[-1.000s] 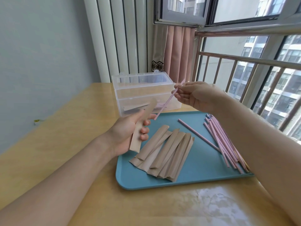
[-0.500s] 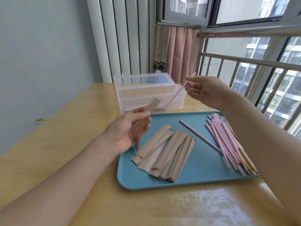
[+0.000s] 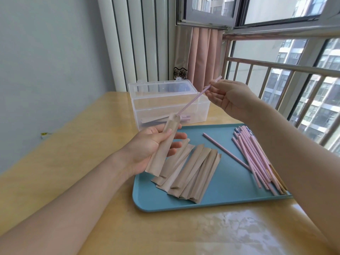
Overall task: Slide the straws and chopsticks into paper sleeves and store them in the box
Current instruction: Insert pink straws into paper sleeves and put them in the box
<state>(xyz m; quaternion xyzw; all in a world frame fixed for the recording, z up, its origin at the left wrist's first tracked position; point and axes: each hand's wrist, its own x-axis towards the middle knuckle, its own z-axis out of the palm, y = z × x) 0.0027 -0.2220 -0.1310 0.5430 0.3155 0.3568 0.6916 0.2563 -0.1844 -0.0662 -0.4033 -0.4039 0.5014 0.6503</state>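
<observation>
- left hand [image 3: 147, 150], centre left of the frame: we see it gripping one flat brown paper sleeve [image 3: 162, 147], thumb over the front, fingers behind, the open mouth pointing up and right.
- right hand [image 3: 228, 96], upper centre right: it pinches a thin pale pink straw [image 3: 195, 100] near its upper end; the straw slants down and left, its lower tip at the mouth of the held sleeve. we cannot tell whether the tip is already inside.
- loose brown paper sleeves [image 3: 189, 172], centre of the frame: a fanned, overlapping pile on the flat teal plastic tray [image 3: 228, 197].
- pile of pink straws and chopsticks [image 3: 257, 161], right side of the tray, partly behind the right forearm; a few tan sticks show at its lower end. one single pink straw [image 3: 224, 150] lies apart, between the two piles.
- clear plastic lidded box [image 3: 169, 102], upper centre, lid open, on the pale wooden table [image 3: 73, 148] just behind the tray; a few filled sleeves lie on its floor.
- step in hand, as we judge it: threading one straw into one sleeve, with most of the stock still unsleeved.
- next move, as we judge it: keep the mouth open and the sleeve steady, push the straw along the sleeve's own line until it is seated, then carry the pair to the box; a skewed push could crumple the paper.
</observation>
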